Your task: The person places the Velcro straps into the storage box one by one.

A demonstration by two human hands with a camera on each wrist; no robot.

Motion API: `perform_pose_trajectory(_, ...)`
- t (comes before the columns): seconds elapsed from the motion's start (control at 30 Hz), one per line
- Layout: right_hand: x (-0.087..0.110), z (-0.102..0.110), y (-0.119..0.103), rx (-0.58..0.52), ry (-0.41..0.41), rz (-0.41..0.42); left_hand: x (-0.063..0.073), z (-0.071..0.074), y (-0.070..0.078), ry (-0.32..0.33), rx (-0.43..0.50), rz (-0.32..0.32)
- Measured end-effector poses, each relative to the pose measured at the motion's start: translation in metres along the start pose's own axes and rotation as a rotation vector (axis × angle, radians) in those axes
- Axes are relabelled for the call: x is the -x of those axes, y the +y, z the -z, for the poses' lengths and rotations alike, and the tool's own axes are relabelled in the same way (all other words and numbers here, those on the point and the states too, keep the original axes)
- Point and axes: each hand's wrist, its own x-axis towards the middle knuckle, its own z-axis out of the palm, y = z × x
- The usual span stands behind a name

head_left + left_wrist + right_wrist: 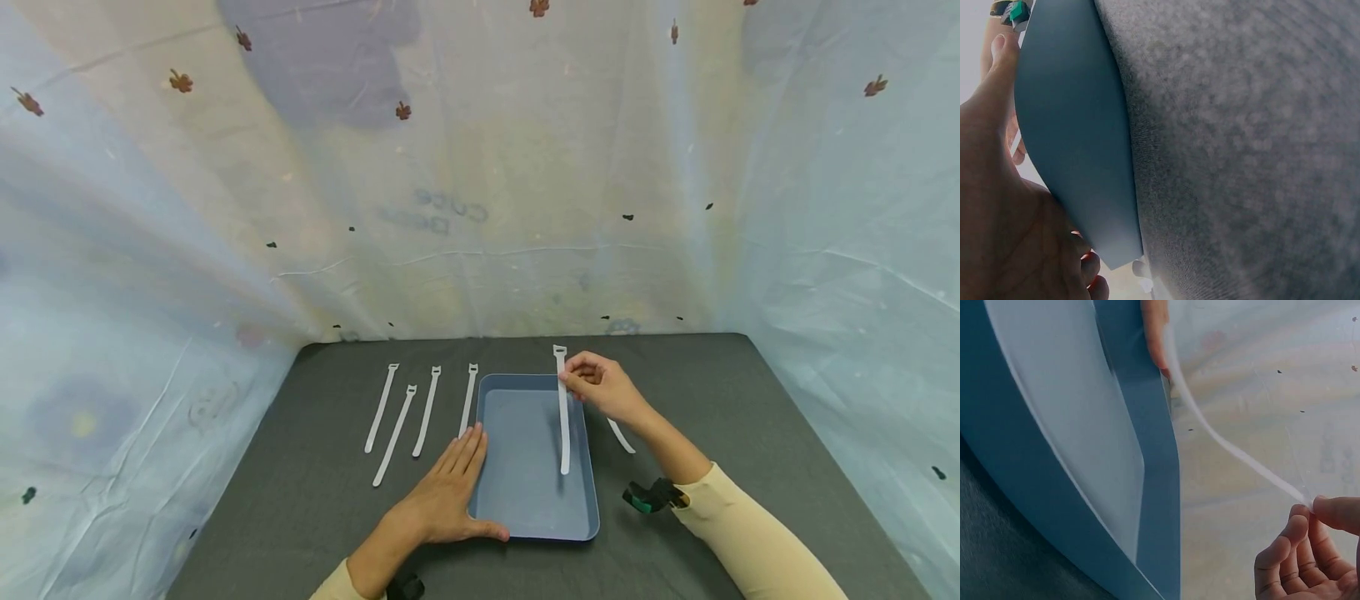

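My right hand (606,392) pinches a white cable tie (564,429) with a slotted head between thumb and fingertips. The tie hangs over the right part of a shallow blue-grey tray (517,500), head up and tail toward me. In the right wrist view the tie (1229,448) bows in a curve away from the pinch. My left hand (444,497) rests at the tray's left side, fingers straight along the rim and thumb at the near edge. The left wrist view shows the tray's outer wall (1079,131) beside that hand.
Left of the tray, several more white cable ties (427,412) lie spread on the dark grey cloth (300,500). Another tie (620,437) lies to the right, partly hidden by my right forearm. A translucent patterned sheet (480,167) closes off the back and sides.
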Motion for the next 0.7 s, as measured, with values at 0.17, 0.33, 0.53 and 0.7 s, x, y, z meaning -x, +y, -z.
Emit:
perform_pose_trajectory(0.17,-0.003,-0.01,0.002,-0.038,-0.003,-0.042,0.0,0.001,0.0,-0.016,0.003,0.005)
perform_pose_trajectory(0.33,-0.006,-0.023,0.005,-0.035,-0.012,-0.089,0.001,0.001,0.0,-0.039,0.008,0.016)
perform_pose_trajectory(0.53,-0.011,-0.035,0.015,-0.044,-0.031,-0.069,0.001,-0.001,0.0,-0.021,0.029,0.008)
perform_pose_trajectory(0.7,-0.016,-0.044,0.019,-0.022,-0.053,-0.073,0.001,-0.001,0.0,-0.016,0.051,0.004)
